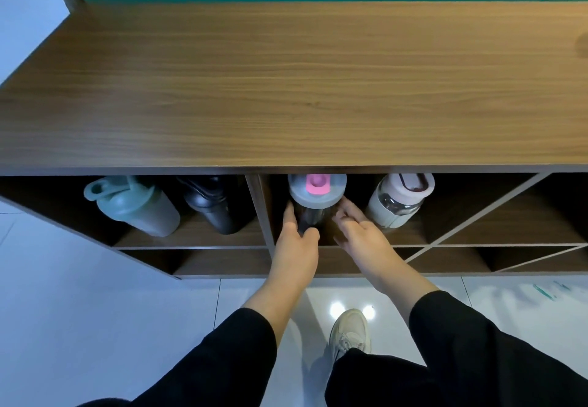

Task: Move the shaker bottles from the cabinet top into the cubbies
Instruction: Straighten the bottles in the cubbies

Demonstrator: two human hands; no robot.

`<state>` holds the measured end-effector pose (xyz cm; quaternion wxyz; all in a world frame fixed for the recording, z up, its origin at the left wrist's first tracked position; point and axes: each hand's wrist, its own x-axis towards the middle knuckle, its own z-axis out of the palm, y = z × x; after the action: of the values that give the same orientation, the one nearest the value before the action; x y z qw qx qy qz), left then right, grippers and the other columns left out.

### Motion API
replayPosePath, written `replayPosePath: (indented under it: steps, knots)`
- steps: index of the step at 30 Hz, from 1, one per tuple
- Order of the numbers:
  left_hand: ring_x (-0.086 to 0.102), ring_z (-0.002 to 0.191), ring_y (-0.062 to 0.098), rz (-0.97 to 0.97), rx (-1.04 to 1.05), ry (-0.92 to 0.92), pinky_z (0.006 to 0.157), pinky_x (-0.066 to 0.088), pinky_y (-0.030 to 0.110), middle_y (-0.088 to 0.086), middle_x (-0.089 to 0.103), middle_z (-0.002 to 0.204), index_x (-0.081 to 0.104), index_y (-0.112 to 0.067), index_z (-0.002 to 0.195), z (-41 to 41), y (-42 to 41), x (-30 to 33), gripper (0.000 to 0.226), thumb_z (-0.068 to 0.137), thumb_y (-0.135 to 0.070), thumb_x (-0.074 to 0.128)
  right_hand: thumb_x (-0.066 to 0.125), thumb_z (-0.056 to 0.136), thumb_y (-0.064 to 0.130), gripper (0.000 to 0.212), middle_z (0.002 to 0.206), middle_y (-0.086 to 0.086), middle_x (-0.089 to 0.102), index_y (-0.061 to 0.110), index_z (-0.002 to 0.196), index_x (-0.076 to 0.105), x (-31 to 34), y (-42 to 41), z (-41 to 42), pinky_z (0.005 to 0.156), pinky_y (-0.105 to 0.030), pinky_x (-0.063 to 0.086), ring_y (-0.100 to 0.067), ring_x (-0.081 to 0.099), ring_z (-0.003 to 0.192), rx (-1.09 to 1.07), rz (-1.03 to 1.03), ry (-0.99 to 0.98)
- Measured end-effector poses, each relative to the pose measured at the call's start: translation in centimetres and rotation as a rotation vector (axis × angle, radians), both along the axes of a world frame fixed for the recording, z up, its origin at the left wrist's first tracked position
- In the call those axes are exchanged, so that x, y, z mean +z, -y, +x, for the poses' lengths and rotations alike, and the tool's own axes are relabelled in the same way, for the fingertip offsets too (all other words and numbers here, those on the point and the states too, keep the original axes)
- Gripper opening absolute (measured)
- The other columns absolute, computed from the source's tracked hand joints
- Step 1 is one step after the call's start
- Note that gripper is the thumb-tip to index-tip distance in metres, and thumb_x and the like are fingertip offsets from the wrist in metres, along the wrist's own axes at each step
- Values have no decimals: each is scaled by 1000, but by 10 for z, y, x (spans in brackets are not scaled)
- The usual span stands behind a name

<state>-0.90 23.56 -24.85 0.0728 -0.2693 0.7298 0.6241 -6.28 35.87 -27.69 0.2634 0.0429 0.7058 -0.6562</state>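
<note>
A clear shaker bottle with a grey lid and pink cap (316, 192) stands in the middle cubby, just under the wooden cabinet top (286, 88). My left hand (296, 241) wraps its lower body from the left. My right hand (359, 231) touches it from the right with fingers spread. In the same cubby, to the right, stands a white bottle with a pale pink lid (399, 200). The left cubby holds a mint green shaker (133, 204) and a black shaker (213, 204). No bottle shows on the cabinet top.
A vertical divider (259, 212) separates the left and middle cubbies. Diagonal dividers (477, 212) cross the cubbies at the right. A lower row of cubbies (222, 262) runs beneath. My white shoe (350, 330) rests on the glossy tiled floor.
</note>
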Motion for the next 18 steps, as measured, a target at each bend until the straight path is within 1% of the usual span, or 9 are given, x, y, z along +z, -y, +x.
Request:
replayPosePath:
  steps: [2, 5, 9, 11, 12, 13, 15, 16, 18]
  knots:
    - [48, 133, 14, 5, -11, -10, 106, 38, 30, -7, 49, 149, 18, -31, 161, -3, 3, -2, 76, 94, -8, 47, 46, 89, 29, 59, 145, 13, 50, 39, 147, 38, -2, 3, 1, 115, -41, 35, -6, 44, 134, 11, -1, -3]
    - [47, 132, 12, 8, -25, -13, 108, 37, 31, -7, 49, 150, 20, -31, 160, -5, 4, -3, 76, 94, -8, 47, 45, 91, 29, 59, 153, 6, 42, 36, 149, 35, -1, 4, 4, 116, -42, 34, -9, 39, 139, 9, -21, -7]
    - [44, 141, 19, 24, -28, 4, 115, 37, 37, -4, 46, 155, 15, -34, 161, -4, 1, -4, 78, 94, -11, 48, 45, 93, 31, 59, 156, 9, 37, 35, 151, 31, -3, -2, 4, 118, -44, 31, -8, 33, 143, 25, 25, -54]
    - [43, 141, 19, 49, 0, 38, 112, 37, 33, -1, 44, 157, 11, -31, 162, -2, 0, -4, 77, 96, -13, 47, 46, 92, 36, 64, 158, 11, 33, 35, 153, 26, -5, -4, 5, 118, -45, 29, -8, 32, 143, 49, 97, -59]
    - [47, 136, 19, 59, 19, 66, 106, 39, 31, 2, 47, 154, 13, -29, 163, 1, -1, -3, 75, 97, -14, 47, 47, 94, 34, 63, 157, 9, 35, 32, 153, 26, -4, -4, 6, 117, -45, 32, -10, 36, 141, 51, 140, -56]
    - [54, 125, 18, 74, 46, 97, 98, 43, 29, 4, 54, 146, 19, -25, 161, 7, -3, -3, 69, 98, -14, 46, 46, 97, 30, 58, 152, 4, 44, 27, 152, 30, -1, -4, 8, 113, -45, 37, -14, 45, 135, 41, 190, -51]
    - [65, 97, 17, 173, 126, 163, 82, 52, 30, 4, 69, 115, 45, -16, 150, 24, -2, 0, 50, 100, -14, 43, 44, 99, 20, 38, 122, -7, 68, 14, 136, 51, 9, -6, 14, 97, -43, 53, -20, 65, 107, 8, 300, -30]
    - [69, 91, 19, 250, 179, 194, 79, 57, 32, 4, 71, 104, 55, -11, 139, 33, 0, 4, 40, 102, -14, 43, 45, 100, 18, 27, 104, -11, 73, 10, 120, 61, 17, -5, 19, 88, -42, 58, -21, 69, 92, 28, 343, -6]
    - [77, 87, 30, 347, 290, 234, 72, 62, 35, 13, 75, 96, 64, -5, 118, 47, 9, 14, 27, 102, -13, 44, 50, 99, 23, 26, 80, -13, 74, 6, 94, 69, 35, -1, 32, 76, -37, 60, -22, 69, 72, 208, 420, 31]
